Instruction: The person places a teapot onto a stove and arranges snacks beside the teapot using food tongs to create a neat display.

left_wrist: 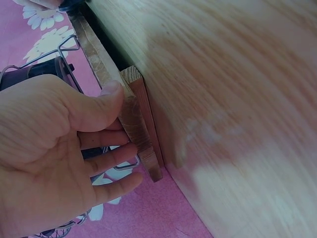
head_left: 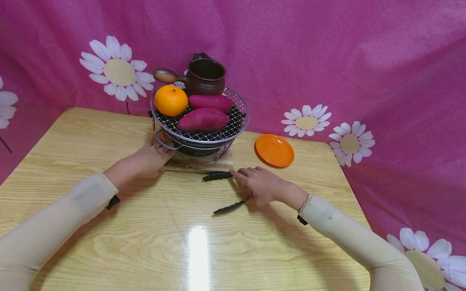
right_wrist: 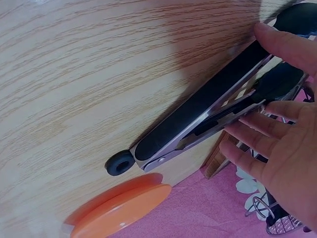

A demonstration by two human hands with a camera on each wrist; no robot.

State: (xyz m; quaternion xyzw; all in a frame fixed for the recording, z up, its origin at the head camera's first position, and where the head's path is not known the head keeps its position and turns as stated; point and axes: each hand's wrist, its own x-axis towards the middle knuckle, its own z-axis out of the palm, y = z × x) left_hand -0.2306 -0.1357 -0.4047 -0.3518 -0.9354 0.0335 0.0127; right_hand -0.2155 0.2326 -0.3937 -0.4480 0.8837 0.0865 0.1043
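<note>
My left hand (head_left: 151, 157) is at the left end of a low wooden board (head_left: 198, 163) beneath a round tabletop grill. In the left wrist view its thumb touches the board's edge (left_wrist: 136, 119), while the fingers extend loosely beside it. Black-tipped tongs (right_wrist: 183, 111) lie on the table with their arms spread apart. Around them is my right hand (head_left: 263, 184), thumb by one arm and fairly straight fingers along the other. On the grill's mesh (head_left: 236, 125) sit an orange (head_left: 171, 100), two purple sweet potatoes (head_left: 204, 119) and a dark brown pot (head_left: 206, 79) with a wooden handle.
An orange plate (head_left: 274, 150) lies on the table (head_left: 145, 234) to the right of the grill. A wire handle (head_left: 165, 141) sticks out from the grill's front left. Behind the table hangs a pink cloth (head_left: 284, 52) with white daisies.
</note>
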